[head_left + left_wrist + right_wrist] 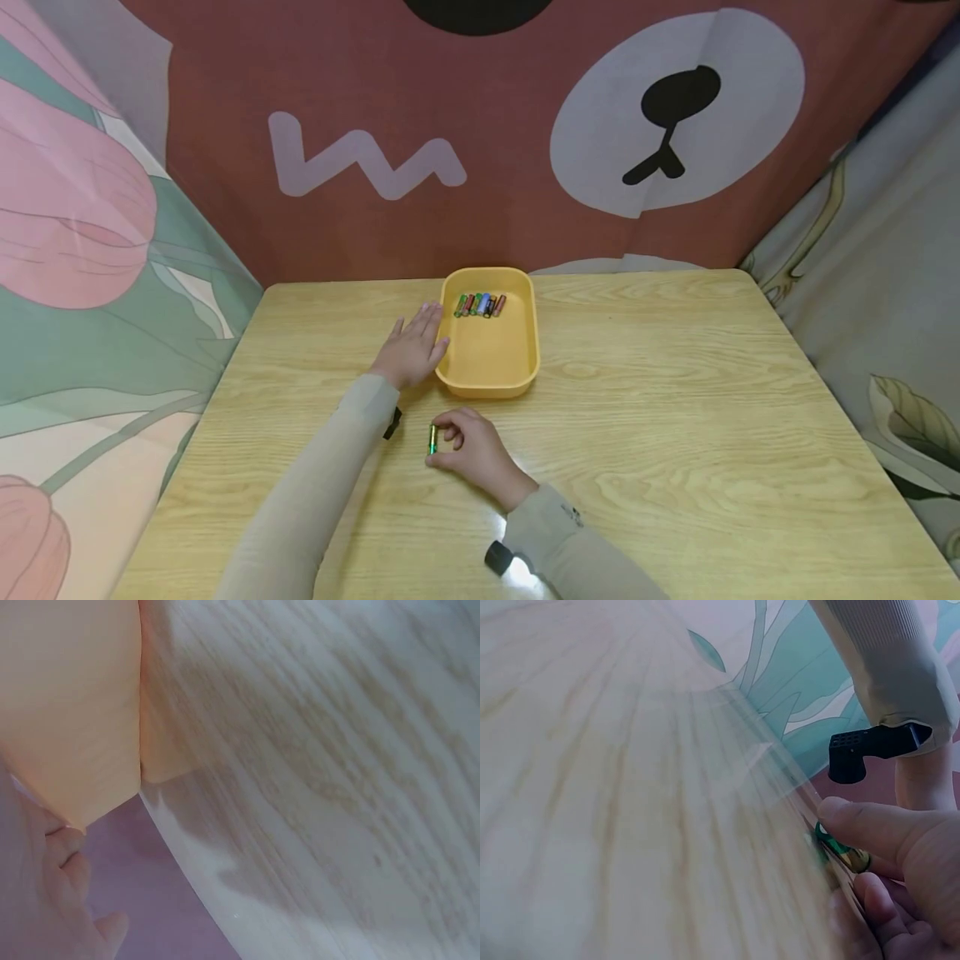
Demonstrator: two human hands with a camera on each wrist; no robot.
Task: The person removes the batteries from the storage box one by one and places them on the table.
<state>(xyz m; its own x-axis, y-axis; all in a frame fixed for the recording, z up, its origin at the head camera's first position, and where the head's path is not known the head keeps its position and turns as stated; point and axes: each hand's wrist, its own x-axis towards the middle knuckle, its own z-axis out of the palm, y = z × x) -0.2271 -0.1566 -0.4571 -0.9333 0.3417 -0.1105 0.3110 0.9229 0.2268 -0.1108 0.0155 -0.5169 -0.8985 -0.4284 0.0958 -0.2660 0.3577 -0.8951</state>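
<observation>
A yellow tray [487, 358] sits near the far edge of the table, with several small batteries [480, 305] in a row inside it. My left hand [411, 346] rests along the tray's left side with its fingers straight and the thumb at the rim. In the left wrist view the tray's wall [71, 697] stands beside the fingers. Nearer to me, my right hand [480, 450] pinches a green and gold battery [432, 439] between thumb and fingers, one at each end. The right wrist view shows this battery [844, 849] close to the tabletop.
The pale wooden table [675, 400] spreads out on both sides of the tray. A brown printed curtain [510, 225] hangs behind its far edge, and floral cloths [75, 350] hang at the sides. Each wrist carries a small black camera [497, 557].
</observation>
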